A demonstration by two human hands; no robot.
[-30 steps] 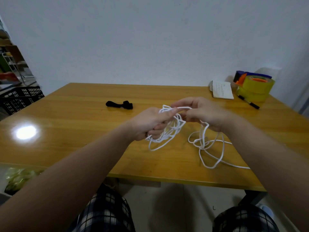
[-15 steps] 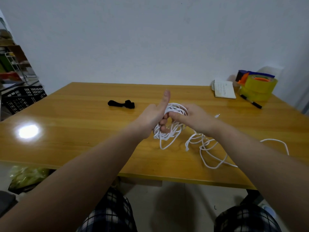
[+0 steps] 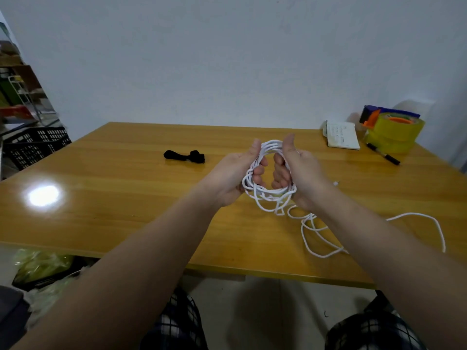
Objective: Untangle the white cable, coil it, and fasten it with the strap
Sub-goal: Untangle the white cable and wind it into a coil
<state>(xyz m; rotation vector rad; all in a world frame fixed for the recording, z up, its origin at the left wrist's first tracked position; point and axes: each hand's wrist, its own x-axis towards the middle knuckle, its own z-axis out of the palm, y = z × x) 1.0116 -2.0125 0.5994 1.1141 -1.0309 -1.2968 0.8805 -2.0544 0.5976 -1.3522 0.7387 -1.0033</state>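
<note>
Two grips on white cable coil: left hand, right hand, fingers curled round opposite sides. Light, limp, springy; loops likely slip, pinch bundle; strap left of coil.

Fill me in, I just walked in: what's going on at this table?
A person is coiling the white cable. The left hand and right hand each grip one side of the looped bundle, held above the table. A loose length trails on the table to the right, not yet wound in. The black strap lies apart, untouched.
</note>
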